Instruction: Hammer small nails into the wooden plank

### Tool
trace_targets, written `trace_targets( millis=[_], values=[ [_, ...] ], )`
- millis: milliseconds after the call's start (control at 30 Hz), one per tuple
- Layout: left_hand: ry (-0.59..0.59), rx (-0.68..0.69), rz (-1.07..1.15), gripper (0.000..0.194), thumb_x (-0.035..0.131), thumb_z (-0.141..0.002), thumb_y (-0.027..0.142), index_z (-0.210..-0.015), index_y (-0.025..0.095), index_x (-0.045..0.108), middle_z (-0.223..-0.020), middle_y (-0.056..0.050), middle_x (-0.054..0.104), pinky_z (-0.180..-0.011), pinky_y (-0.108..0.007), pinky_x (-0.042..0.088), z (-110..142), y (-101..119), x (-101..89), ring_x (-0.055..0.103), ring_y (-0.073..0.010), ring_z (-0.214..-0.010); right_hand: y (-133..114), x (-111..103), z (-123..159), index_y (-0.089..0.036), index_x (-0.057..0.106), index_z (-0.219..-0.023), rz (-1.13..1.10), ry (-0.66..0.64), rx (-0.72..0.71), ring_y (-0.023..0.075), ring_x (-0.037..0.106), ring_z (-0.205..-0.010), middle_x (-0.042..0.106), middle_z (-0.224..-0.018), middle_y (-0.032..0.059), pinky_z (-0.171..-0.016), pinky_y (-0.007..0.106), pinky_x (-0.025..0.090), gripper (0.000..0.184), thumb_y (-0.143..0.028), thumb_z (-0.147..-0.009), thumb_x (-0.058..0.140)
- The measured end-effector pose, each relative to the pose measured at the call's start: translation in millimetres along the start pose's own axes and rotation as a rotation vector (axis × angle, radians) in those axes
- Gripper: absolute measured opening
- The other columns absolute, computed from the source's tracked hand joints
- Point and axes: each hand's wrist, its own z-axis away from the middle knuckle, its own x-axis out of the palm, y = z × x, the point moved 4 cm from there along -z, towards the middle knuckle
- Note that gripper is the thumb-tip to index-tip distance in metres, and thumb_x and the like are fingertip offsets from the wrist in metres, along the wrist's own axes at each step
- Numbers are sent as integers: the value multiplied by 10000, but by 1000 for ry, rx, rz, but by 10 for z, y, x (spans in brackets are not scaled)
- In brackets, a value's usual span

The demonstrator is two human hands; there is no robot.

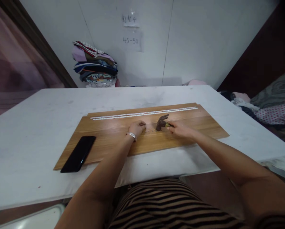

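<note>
My right hand (179,129) grips a claw hammer (160,124) by its handle, close to the head. The hammer's head is low over the wooden board (113,140), with the claw pointing up and away from me. My left hand (137,128), with a silvery bracelet at the wrist, has its fingers pinched together just above the board. Whatever is between those fingers is too small to make out. Several tiny pieces (152,130), possibly nails, lie on the wood between my hands. Two thin white strips (144,113) with small marks run along the board's far side.
A black phone (78,154) rests across the board's near left corner. The board lies on a white table (35,136). Folded clothes (96,65) are stacked by the back wall, which bears paper notes (131,40). More fabric (275,113) is piled beyond the table's right edge.
</note>
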Motion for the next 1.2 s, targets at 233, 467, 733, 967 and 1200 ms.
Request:
trace_targets(
  millis=[233,467,733,967,1200],
  values=[
    [5,10,-45,78,710,-750,187,-819,204,743,-773,-6,751,-670,-235,536,-1,-12,-15,680,-148,-729,13,-16,3,-175,716,-1077,-25,24,-14,218,639,-801,722,-825,63,-776,304,453,242,-273,-949,535],
    [-6,10,-27,67,683,-767,171,-806,193,733,-791,-16,755,-720,-254,543,8,8,-13,686,-153,-740,6,-11,2,-170,722,-1077,-4,11,6,220,632,-799,722,-838,71,-775,306,451,252,-271,-944,534],
    [-6,25,-43,57,686,-761,166,-792,192,726,-779,-12,749,-713,-251,528,17,24,-24,682,-154,-741,11,-6,-7,-190,720,-1037,-54,26,-18,215,617,-776,699,-784,53,-777,307,447,224,-286,-937,543],
    [-4,17,-47,59,703,-753,163,-796,193,729,-777,-7,750,-700,-243,526,17,28,-26,680,-150,-741,40,5,-3,-175,707,-1022,-31,12,6,220,616,-763,704,-796,66,-767,311,435,220,-278,-939,531],
    [-14,16,-42,65,687,-775,174,-818,187,734,-787,-12,749,-714,-257,533,5,3,-16,674,-149,-719,-25,-30,12,-169,715,-1035,-31,14,17,214,617,-772,703,-801,62,-771,306,436,229,-269,-945,529]
  ],
)
